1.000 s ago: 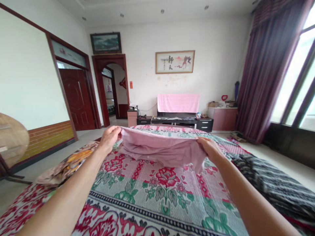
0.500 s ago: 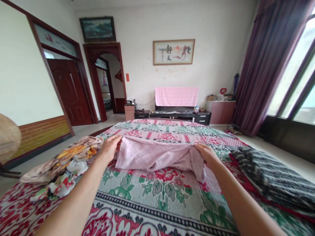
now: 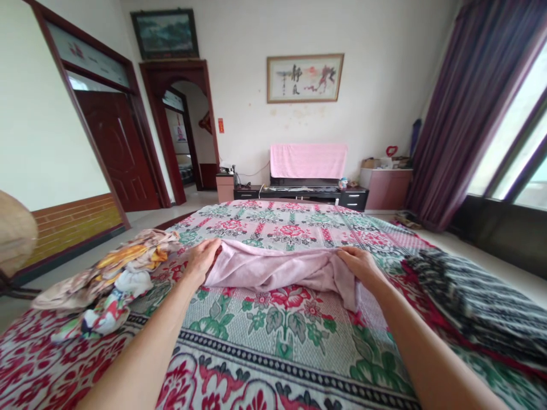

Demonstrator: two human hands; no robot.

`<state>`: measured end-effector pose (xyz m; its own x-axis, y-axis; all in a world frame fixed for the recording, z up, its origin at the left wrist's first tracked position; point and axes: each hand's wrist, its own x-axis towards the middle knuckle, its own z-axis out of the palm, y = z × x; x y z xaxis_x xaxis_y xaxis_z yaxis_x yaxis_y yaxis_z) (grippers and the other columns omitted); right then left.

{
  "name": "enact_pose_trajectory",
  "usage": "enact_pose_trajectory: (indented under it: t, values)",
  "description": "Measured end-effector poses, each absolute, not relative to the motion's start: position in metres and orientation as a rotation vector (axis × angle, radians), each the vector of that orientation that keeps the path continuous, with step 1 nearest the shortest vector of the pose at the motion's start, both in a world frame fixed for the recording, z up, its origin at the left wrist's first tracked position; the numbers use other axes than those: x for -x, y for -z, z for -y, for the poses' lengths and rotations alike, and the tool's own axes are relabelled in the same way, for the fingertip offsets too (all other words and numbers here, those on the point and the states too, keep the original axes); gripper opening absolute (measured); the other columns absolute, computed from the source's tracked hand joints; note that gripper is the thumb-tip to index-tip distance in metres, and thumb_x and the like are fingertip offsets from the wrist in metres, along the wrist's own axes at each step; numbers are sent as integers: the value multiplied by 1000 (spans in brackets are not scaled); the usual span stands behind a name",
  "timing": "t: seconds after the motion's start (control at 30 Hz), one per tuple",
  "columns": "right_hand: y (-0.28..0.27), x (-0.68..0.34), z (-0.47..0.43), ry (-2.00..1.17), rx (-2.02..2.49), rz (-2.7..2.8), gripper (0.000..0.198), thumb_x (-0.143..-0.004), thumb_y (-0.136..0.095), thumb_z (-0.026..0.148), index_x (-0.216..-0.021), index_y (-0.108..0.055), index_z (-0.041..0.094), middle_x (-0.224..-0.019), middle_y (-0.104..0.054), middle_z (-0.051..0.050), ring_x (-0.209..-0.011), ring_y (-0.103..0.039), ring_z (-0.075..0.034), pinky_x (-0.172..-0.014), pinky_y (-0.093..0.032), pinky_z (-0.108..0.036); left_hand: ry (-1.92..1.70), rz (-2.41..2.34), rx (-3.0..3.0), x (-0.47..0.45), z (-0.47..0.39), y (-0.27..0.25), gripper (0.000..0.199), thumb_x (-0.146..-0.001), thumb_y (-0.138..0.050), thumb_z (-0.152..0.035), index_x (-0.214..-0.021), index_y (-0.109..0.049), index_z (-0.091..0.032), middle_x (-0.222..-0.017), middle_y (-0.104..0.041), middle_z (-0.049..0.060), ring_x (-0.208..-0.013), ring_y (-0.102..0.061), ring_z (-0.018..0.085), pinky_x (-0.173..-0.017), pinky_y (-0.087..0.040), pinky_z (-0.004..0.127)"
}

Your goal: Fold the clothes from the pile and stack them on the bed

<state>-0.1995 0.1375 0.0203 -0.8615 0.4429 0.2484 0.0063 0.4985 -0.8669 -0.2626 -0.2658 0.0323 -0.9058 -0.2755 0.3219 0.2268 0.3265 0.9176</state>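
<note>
A pale pink piece of cloth (image 3: pixel 273 267), perhaps a garment, stretches between my two hands over the flowered bedspread (image 3: pixel 294 341). Its left upper corner is pinched in my left hand (image 3: pixel 201 261), fingers closed. My right hand (image 3: pixel 359 266) grips the upper right end, where a flap hangs down toward the bedspread. The upper edge sags a little in the middle, and loose folds run across the cloth. Its exact kind cannot be made out.
Crumpled patterned clothes (image 3: pixel 123 273) lie on the bed at the left. A folded black-and-white striped cloth (image 3: pixel 482 307) lies at the right. Beyond the bed stands a low black cabinet (image 3: pixel 299 196), with a pink towel (image 3: pixel 308 160) draped over something on it.
My left hand has shifted slightly right and inward, so the cloth's upper edge has slackened and dips in the middle. My right hand stays almost in place. The camera view has tilted slightly downward.
</note>
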Motion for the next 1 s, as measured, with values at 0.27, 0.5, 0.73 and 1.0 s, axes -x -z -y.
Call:
enact_pose_trajectory:
  t: [0.27, 0.5, 0.73, 1.0]
  values:
    - [-24, 196, -137, -1388, 339, 2298, 37, -67, -59, 41, -86, -74, 14, -68, -69, -3, -62, -61, -17, -52, -45, -23, 1264, 2438, 375, 248, 267, -40, 62, -71, -64, -37, -130, -57, -20, -90, -72, 3, -78, -66, 18, -75, -50, 28]
    - [-21, 194, -140, -1385, 273, 2311, 34, -68, -62, 42, -85, -75, 16, -72, -71, -1, -65, -62, -16, -56, -47, -23, 927, 2435, 382, 257, 278, -32, 32, -78, -50, -31, -98, -75, -26, -109, -72, 3, -102, -64, 20, -94, -45, 29]
    - [-54, 200, -158, -985, 126, 2621, 25, -71, -55, 29, -78, -77, 19, -60, -68, 2, -57, -58, -13, -50, -40, -21, 781, 2542, 316, 255, 301, -96, 34, -78, -53, -35, -102, -75, -24, -105, -73, 4, -96, -66, 23, -87, -47, 30]
    - [-170, 209, -145, -487, 226, 2536, 25, -72, -55, 20, -81, -79, 23, -65, -70, -1, -69, -63, -18, -63, -45, -24, 583, 2587, 99, 267, 300, -209, 27, -76, -59, -27, -96, -76, -18, -72, -71, 2, -88, -64, 23, -82, -46, 29]
